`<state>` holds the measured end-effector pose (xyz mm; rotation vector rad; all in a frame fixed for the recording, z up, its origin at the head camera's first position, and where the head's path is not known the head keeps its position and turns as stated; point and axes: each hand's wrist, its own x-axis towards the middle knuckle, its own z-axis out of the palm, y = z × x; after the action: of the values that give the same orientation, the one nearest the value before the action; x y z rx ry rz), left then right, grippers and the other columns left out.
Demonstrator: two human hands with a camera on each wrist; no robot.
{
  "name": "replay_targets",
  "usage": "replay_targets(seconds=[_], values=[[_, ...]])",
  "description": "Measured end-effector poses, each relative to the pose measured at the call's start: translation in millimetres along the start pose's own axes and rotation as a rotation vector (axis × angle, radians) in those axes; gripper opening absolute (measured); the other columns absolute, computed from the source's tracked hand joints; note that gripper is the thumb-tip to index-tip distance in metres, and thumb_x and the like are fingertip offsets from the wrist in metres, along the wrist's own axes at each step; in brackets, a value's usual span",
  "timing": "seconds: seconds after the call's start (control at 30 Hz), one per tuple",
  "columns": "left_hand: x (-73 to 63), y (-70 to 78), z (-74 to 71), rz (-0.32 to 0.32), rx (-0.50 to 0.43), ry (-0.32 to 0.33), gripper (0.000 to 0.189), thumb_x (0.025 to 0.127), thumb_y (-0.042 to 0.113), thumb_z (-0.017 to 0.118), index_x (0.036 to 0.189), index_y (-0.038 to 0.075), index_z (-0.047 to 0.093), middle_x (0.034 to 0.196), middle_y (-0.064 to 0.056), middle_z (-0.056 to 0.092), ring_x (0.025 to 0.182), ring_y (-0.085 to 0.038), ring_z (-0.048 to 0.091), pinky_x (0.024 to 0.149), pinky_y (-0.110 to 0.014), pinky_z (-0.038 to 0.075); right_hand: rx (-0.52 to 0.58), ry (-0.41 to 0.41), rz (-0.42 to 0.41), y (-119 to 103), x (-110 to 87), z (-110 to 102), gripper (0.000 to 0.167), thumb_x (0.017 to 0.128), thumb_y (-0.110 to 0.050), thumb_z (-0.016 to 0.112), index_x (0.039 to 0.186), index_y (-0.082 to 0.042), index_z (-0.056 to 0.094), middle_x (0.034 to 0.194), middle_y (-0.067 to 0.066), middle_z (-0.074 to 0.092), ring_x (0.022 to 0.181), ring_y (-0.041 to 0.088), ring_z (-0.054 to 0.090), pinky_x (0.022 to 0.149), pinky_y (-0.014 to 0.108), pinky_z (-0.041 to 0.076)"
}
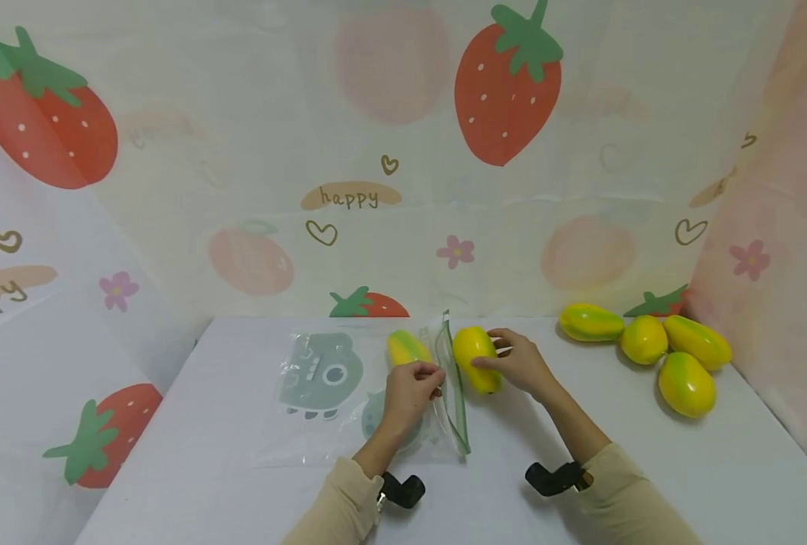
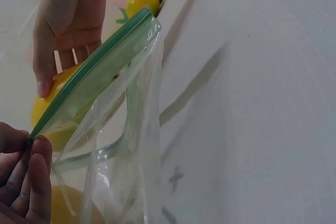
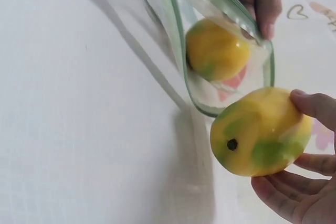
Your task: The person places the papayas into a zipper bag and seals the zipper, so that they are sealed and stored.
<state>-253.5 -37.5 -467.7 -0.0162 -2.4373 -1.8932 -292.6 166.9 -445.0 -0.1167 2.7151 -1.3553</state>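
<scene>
A clear zip bag [image 1: 322, 375] with a green rim and printed dinosaur figures lies on the white table. My left hand [image 1: 410, 390] pinches the green zip edge [image 2: 89, 71] between thumb and fingers, and the mouth gapes toward the right. One yellow-green papaya [image 3: 217, 51] is inside, just behind the opening. My right hand [image 1: 522, 367] grips a second papaya [image 3: 257, 135] by thumb and fingertips. That fruit is just outside the mouth, its dark stem end showing in the right wrist view.
Several more papayas [image 1: 687, 384] lie grouped at the table's back right. A printed cloth wall [image 1: 403, 250] rises behind the table [image 1: 192, 454]. A black wrist device [image 1: 553, 478] is strapped at each sleeve.
</scene>
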Motion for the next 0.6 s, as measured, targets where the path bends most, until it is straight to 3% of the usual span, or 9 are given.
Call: replay_targets(seconds=[0.3, 0.6], values=[[1.4, 2.1, -0.5, -0.007, -0.017, -0.003, 0.018, 0.088, 0.013, 0.07, 0.092, -0.004, 0.073, 0.077, -0.015, 0.072, 0.055, -0.01, 0.062, 0.059, -0.022, 0.055, 0.036, -0.015, -0.002, -9.3, -2.4, 15.1, 0.067, 0.082, -0.04, 0.076, 0.132, -0.003, 0.05, 0.131, 0.025, 0.057, 0.114, 0.037, 0.059, 0.094, 0.048, 0.053], [2.1, 2.9, -1.5, 0.001, -0.058, -0.054, 0.02, 0.09, 0.015, 0.069, 0.095, -0.005, 0.072, 0.082, -0.015, 0.072, 0.058, -0.008, 0.061, 0.062, -0.024, 0.057, 0.042, -0.047, 0.015, -6.1, 4.0, 25.2, 0.068, 0.081, -0.04, 0.077, 0.131, -0.003, 0.05, 0.13, 0.024, 0.057, 0.113, 0.036, 0.058, 0.091, 0.047, 0.054]])
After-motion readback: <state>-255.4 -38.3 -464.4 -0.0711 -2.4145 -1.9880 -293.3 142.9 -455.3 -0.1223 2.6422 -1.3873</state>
